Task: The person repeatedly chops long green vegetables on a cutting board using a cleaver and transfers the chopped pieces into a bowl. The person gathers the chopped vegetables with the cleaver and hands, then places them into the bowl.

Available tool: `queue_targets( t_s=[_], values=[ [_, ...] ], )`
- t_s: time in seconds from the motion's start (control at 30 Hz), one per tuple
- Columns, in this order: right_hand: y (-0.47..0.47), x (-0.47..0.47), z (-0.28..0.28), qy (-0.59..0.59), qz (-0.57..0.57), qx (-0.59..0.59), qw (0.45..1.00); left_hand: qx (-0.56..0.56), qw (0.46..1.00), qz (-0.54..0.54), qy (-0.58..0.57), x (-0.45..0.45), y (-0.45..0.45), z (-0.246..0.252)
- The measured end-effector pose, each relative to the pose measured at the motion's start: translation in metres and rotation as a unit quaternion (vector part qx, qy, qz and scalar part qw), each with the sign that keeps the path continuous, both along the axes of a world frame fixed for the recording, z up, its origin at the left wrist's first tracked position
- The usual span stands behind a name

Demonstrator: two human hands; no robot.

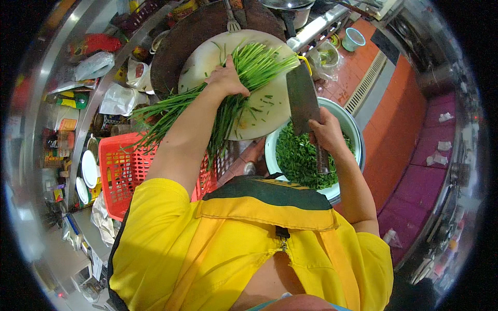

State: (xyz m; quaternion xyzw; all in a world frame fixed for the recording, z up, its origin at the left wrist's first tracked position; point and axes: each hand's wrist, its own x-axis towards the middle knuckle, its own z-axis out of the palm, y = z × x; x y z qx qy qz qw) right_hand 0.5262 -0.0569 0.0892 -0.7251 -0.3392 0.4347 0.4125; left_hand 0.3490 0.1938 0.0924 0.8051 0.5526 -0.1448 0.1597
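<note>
My left hand (pixel 227 81) spreads over a thick bunch of Chinese chives (pixel 258 66) and grips it against a round white cutting board (pixel 268 112). The cut stem ends point right; the long leaf ends hang over the board's near left side. Short chopped bits lie scattered on the board. Just right of the board, my right hand (pixel 328 130) is shut on the handle of a cleaver (pixel 303 97). Its broad dark blade is apart from the chives. Below the cleaver stands a pale basin (pixel 354 132) holding chopped greens (pixel 293 155).
A red plastic basket (pixel 116 175) stands at the left, partly under the hanging leaves. Behind the board are a large dark round surface (pixel 171 58), a spatula (pixel 233 25) and a lidded pot (pixel 299 15). A small bucket (pixel 353 39) sits on the tiled floor (pixel 389 116).
</note>
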Motion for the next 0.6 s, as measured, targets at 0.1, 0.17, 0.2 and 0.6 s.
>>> queue_targets(
  t_s=[0.1, 0.17, 0.2, 0.6],
  values=[
    [0.027, -0.019, -0.003, -0.062, 0.057, -0.021, 0.996, 0.020, 1.000, -0.012, -0.003, -0.006, -0.007, 0.003],
    [0.040, -0.035, -0.005, -0.168, 0.103, 0.003, 0.980, 0.019, 1.000, -0.011, -0.017, -0.010, -0.015, 0.006],
    [0.045, -0.041, -0.006, -0.184, 0.112, -0.003, 0.976, 0.028, 0.999, -0.011, -0.014, -0.013, -0.021, 0.007],
    [0.039, -0.026, -0.020, 0.114, 0.065, -0.023, 0.991, 0.060, 0.998, -0.004, 0.000, -0.014, -0.033, 0.004]
  ],
)
